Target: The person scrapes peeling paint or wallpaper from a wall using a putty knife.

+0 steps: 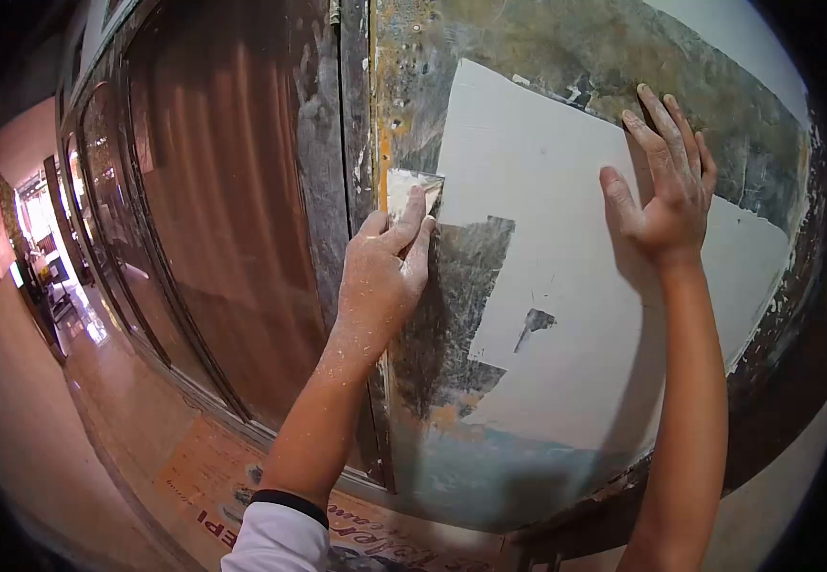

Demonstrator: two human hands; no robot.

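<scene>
My left hand (383, 272), dusted with white, is closed on a small flat putty scraper (432, 187) smeared with white putty, its fingers pressing on the blade. The scraper sits against the left edge of a worn grey-brown panel (471, 296), beside an orange-brown strip. A broad coat of white putty (566, 257) covers much of the panel, with ragged edges and a small bare patch (534, 327) inside it. Higher up on the right, my right hand (666, 181) lies with fingers spread on the panel, across the upper edge of the putty coat. It holds nothing.
To the left stands a dark-framed glass door (223, 210) with a brown curtain behind it. Printed cardboard (213, 477) lies on the floor below. A bright passage (84, 315) with a shiny floor runs off at the far left.
</scene>
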